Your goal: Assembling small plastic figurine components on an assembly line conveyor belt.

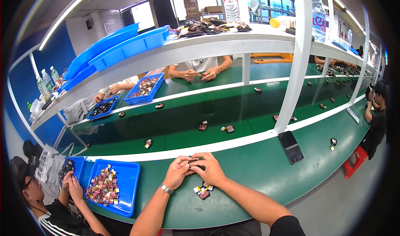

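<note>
Over the green work surface, my left hand (pixel 178 173) and my right hand (pixel 211 170) meet, fingers closed around a small black part (pixel 197 164). Fingers cover much of it, so its exact kind is unclear. Just below my right hand lies a little cluster of small parts (pixel 203 191) in red, black, white and yellow. To the left of my left forearm is a blue tray (pixel 132 194) holding a heap of similar small red, white and yellow pieces (pixel 104 186).
A black phone (pixel 291 147) lies by the white post (pixel 293 69) at right. Beyond the white rail, small parts (pixel 228 128) sit scattered on the green belt (pixel 179 127). Co-workers handle pieces at left (pixel 75 188) and across (pixel 208 73). Overhead, a shelf (pixel 200 42) carries blue trays and bottles.
</note>
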{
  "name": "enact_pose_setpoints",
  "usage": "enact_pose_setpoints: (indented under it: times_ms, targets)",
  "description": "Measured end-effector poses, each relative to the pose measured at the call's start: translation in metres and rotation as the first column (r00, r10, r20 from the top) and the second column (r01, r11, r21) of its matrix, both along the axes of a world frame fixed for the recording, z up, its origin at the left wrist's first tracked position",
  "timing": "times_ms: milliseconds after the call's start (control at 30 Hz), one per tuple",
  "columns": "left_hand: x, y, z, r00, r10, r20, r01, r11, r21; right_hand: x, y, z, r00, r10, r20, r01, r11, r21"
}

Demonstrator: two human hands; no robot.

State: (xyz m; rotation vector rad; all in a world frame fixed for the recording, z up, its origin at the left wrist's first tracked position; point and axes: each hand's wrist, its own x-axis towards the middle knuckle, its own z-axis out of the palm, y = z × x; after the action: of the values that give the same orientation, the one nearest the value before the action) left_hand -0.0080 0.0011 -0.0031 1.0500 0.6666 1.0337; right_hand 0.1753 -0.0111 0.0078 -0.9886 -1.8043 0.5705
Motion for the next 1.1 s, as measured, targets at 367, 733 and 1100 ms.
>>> enact_pose_setpoints:
  times_ms: [367,733,1100]
  targets:
    - [-0.002,0.000,-0.004,0.998,0.064,-0.030,-0.063,0.998,0.023,-0.003,-0.003,0.009,0.999,0.007,0.052,-0.016,0.985,0.169]
    - [-0.002,0.001,-0.004,0.998,-0.010,0.066,0.008,0.999,0.036,-0.005,-0.004,0.004,0.998,-0.020,-0.061,0.024,0.998,0.066]
    - [0.004,-0.002,0.003,0.996,0.045,0.081,-0.046,0.999,0.013,-0.003,-0.002,0.010,0.995,-0.083,0.057,0.067,0.970,0.234]
